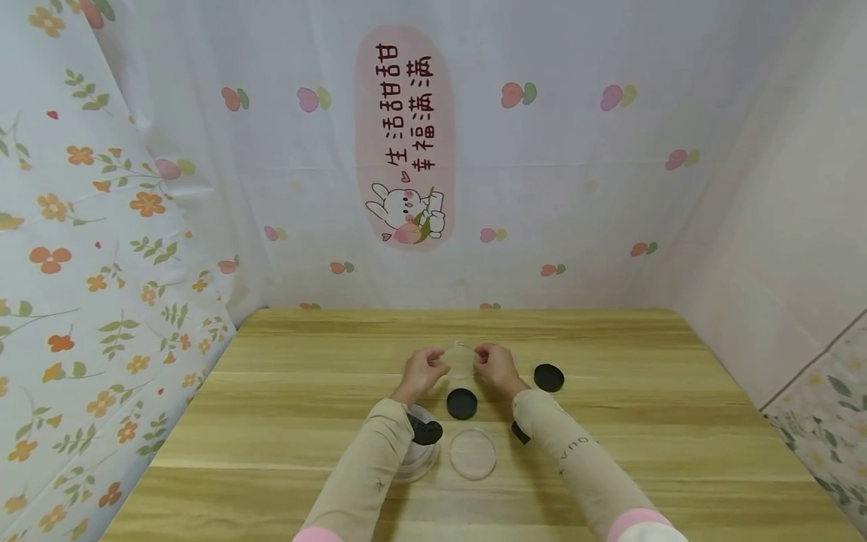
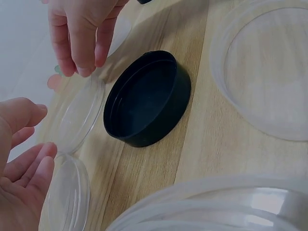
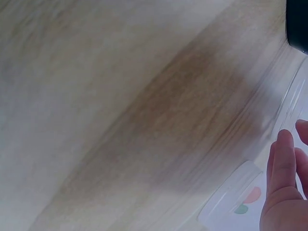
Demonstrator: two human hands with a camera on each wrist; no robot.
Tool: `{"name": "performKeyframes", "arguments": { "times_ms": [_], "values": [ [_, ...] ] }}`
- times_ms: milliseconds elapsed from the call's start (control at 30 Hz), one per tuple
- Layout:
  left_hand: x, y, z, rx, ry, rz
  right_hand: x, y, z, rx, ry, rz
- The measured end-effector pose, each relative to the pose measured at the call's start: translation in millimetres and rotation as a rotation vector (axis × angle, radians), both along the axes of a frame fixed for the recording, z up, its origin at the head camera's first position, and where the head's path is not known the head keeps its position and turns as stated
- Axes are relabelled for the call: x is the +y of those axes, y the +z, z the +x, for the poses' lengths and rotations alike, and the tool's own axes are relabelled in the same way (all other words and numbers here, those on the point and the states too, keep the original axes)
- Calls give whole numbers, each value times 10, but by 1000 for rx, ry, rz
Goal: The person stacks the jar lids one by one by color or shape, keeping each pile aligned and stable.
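A clear round plastic dish (image 1: 460,361) lies flat on the wooden table between the two hands. My left hand (image 1: 424,370) is at its left side, thumb and fingers apart with nothing between them in the left wrist view. My right hand (image 1: 497,366) hangs at the opposite side, its fingertips (image 2: 85,71) at or just above the dish's rim; contact cannot be told. Another clear dish (image 2: 69,192) lies beside the left fingers. Nearer the body stands a shallow black round cap (image 1: 462,404), hollow side up.
A second black cap (image 1: 549,378) lies right of the right hand. Closer in are a clear disc (image 1: 473,454) and stacked clear round pieces (image 1: 416,470), partly under the left forearm. Black wrist devices (image 1: 427,431) sit at the sleeves. A printed cloth (image 1: 406,286) hangs behind the table.
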State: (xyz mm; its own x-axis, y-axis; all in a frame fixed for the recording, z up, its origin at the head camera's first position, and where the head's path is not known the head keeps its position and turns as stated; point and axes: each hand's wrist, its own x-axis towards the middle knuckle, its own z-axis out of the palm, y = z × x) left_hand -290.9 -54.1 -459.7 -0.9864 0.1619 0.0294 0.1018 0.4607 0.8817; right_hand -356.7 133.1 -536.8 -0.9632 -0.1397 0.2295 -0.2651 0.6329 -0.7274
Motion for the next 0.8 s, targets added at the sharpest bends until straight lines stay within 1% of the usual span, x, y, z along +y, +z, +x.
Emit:
{"name": "performKeyframes", "arguments": {
  "times_ms": [67,100,133,167,233,300,333,367,400,467,533,567,600,633,667,700,733,767,800],
  "values": [
    [4,-7,-7,4,1,2,-60,220,133,-77,-32,14],
    [6,-9,-10,6,1,-1,-67,207,112,-100,-48,18],
    [7,-11,-9,11,0,-5,-41,159,85,-67,-20,-3],
    [7,-14,-10,14,0,-9,-50,202,114,-77,-18,-2],
    [8,-22,-13,21,0,-17,-55,265,166,-64,-7,-6],
    [8,-24,-8,26,-2,-29,-72,340,226,-75,-13,-16],
    [7,-22,-3,26,-2,-33,-83,394,265,-91,-19,-24],
    [6,-18,3,29,-3,-36,-139,559,374,-138,-57,4],
    [5,-9,12,29,-5,-39,-152,629,439,-141,-57,8],
    [6,15,31,27,-7,-43,-161,700,497,-148,-59,15],
    [9,26,43,37,-17,-41,-152,736,530,-155,-57,23],
    [18,31,50,38,-17,-41,-138,732,529,-157,-51,27],
    [23,35,60,35,-19,-36,-110,701,509,-153,-39,24],
    [29,32,63,26,-20,-29,-81,641,454,-156,-33,20],
    [38,10,50,25,-22,-30,-57,605,428,-158,-27,22],
    [37,-55,12,36,-29,-30,5,479,345,-115,15,-5],
    [33,-91,4,47,-29,-38,29,439,312,-114,26,-4],
    [24,-284,-118,78,-36,-34,53,406,290,-110,38,1],
    [9,-520,-276,99,-44,-31,70,375,273,-91,50,7]
  ]
}}
